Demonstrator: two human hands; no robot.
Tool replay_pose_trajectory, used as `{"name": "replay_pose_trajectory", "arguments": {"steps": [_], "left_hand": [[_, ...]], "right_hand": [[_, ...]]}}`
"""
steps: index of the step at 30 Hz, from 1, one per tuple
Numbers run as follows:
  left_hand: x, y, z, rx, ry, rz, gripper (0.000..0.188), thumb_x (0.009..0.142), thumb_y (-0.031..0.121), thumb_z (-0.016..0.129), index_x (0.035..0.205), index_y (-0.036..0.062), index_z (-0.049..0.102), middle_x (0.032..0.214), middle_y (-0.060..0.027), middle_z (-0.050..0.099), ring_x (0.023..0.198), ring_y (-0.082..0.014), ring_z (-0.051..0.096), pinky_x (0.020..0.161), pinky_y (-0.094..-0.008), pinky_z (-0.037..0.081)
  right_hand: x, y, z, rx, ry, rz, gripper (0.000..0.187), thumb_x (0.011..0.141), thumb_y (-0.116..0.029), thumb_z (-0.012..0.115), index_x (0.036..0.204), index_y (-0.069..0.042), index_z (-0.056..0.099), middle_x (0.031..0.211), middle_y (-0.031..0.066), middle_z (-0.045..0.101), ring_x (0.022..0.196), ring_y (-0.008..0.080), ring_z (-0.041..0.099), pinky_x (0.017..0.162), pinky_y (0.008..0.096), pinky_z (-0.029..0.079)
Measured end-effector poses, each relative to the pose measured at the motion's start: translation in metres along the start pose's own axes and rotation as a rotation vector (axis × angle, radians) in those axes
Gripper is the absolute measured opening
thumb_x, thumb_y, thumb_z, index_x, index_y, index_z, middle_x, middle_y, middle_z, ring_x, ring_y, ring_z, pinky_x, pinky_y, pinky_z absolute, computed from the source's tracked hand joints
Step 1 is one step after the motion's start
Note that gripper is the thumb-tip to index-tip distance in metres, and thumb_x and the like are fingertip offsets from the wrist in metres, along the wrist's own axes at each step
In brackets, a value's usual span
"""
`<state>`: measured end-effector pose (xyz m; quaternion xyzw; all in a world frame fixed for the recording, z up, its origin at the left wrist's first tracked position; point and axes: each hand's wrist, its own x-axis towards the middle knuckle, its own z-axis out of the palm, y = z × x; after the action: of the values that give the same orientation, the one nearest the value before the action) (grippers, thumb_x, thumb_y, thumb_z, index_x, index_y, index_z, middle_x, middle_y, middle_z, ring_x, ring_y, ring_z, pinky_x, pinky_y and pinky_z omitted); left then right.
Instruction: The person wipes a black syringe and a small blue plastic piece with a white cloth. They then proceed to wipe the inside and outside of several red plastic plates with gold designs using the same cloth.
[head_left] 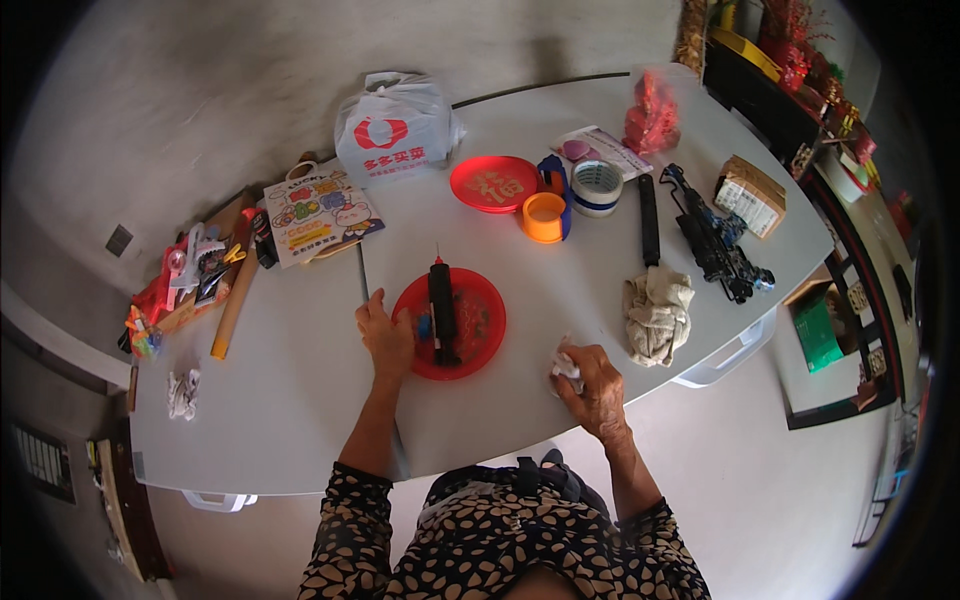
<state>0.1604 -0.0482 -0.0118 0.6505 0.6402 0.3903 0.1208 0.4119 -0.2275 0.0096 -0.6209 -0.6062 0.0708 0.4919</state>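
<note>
My right hand [597, 392] grips a crumpled white tissue or cloth [566, 368] against the grey tabletop, right of a red round plate [487, 350]. On the left, my left hand [388, 338] rests beside that plate, its thumb at the rim and its fingers apart. Lying in the plate is a black tube-shaped tool [441, 310] with a red collar and a thin needle-like tip pointing away from me. A small blue item [424, 326] sits next to it, partly hidden.
Farther back are a red plate with gold lettering [492, 183], orange tape [543, 217], a wide tape roll [597, 187] and a white plastic bag [394, 130]. To the right lie a beige cloth [658, 315], a black bar [649, 221], a black jointed device [708, 240] and a cardboard box [752, 195].
</note>
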Motion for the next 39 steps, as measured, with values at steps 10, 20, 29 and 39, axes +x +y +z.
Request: {"name": "replay_pose_trajectory", "arguments": {"steps": [10, 20, 29, 39], "left_hand": [[0.041, 0.038, -0.004, -0.034, 0.090, 0.141, 0.036, 0.081, 0.019, 0.066, 0.109, -0.0023, 0.059, 0.095, -0.0189, 0.058, 0.078, -0.0246, 0.059, 0.071, -0.0361, 0.049], [0.152, 0.107, 0.128, -0.433, -0.342, -0.312, 0.057, 0.079, 0.033, 0.069, 0.109, -0.0107, 0.049, 0.082, -0.0152, 0.061, 0.059, -0.0198, 0.061, 0.042, -0.0322, 0.048], [0.182, 0.103, 0.164, -0.531, -0.463, -0.619, 0.036, 0.081, 0.023, 0.070, 0.091, -0.0071, 0.055, 0.071, -0.0151, 0.060, 0.046, -0.0215, 0.053, 0.034, -0.0336, 0.040], [0.170, 0.099, 0.077, -0.820, -0.411, -0.494, 0.032, 0.085, 0.016, 0.064, 0.103, -0.0086, 0.056, 0.088, -0.0180, 0.064, 0.066, -0.0266, 0.065, 0.046, -0.0369, 0.055]], "right_hand": [[0.009, -0.003, -0.006, 0.059, -0.112, -0.007, 0.032, 0.068, -0.005, 0.072, 0.097, -0.007, 0.062, 0.087, 0.0102, 0.061, 0.074, 0.0283, 0.062, 0.061, 0.0353, 0.050], [0.009, 0.002, -0.009, 0.015, -0.134, -0.061, 0.038, 0.066, -0.012, 0.076, 0.102, -0.009, 0.063, 0.092, 0.0097, 0.060, 0.077, 0.0263, 0.062, 0.060, 0.0352, 0.052], [0.008, 0.006, -0.010, 0.020, -0.122, -0.029, 0.038, 0.064, -0.012, 0.078, 0.100, -0.010, 0.065, 0.090, 0.0081, 0.059, 0.074, 0.0242, 0.063, 0.060, 0.0338, 0.052], [0.010, -0.001, -0.009, -0.006, -0.086, -0.064, 0.038, 0.064, -0.010, 0.077, 0.099, -0.008, 0.064, 0.090, 0.0075, 0.058, 0.073, 0.0238, 0.063, 0.059, 0.0330, 0.053]]}}
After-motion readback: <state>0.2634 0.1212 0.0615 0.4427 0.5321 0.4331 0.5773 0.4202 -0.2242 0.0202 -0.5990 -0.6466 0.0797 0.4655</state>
